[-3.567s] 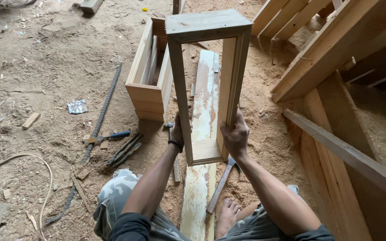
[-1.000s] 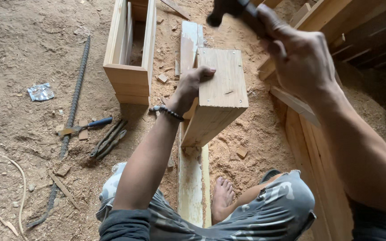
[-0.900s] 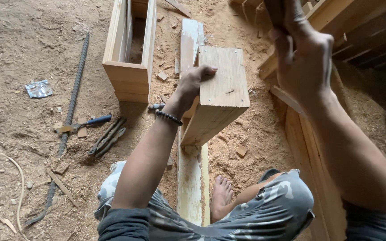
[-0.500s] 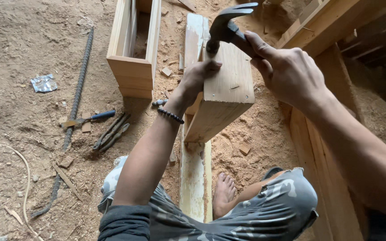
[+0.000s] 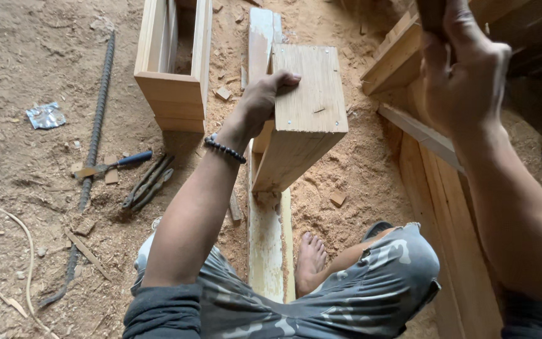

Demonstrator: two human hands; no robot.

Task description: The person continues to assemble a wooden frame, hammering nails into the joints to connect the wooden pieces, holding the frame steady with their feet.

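Your left hand (image 5: pixel 261 100) grips the wooden box frame (image 5: pixel 305 113) at its near-left edge. Your right hand (image 5: pixel 462 75), closed on a dark handle, is raised up-right of it.

A single crumpled, silvery-blue foil wrapper (image 5: pixel 46 115) lies flat on the sawdust-covered ground, well to the left of the left hand (image 5: pixel 261 100) and far from the raised right hand (image 5: pixel 465 69); it sits just left of a long ribbed steel bar (image 5: pixel 95 119), apart from it
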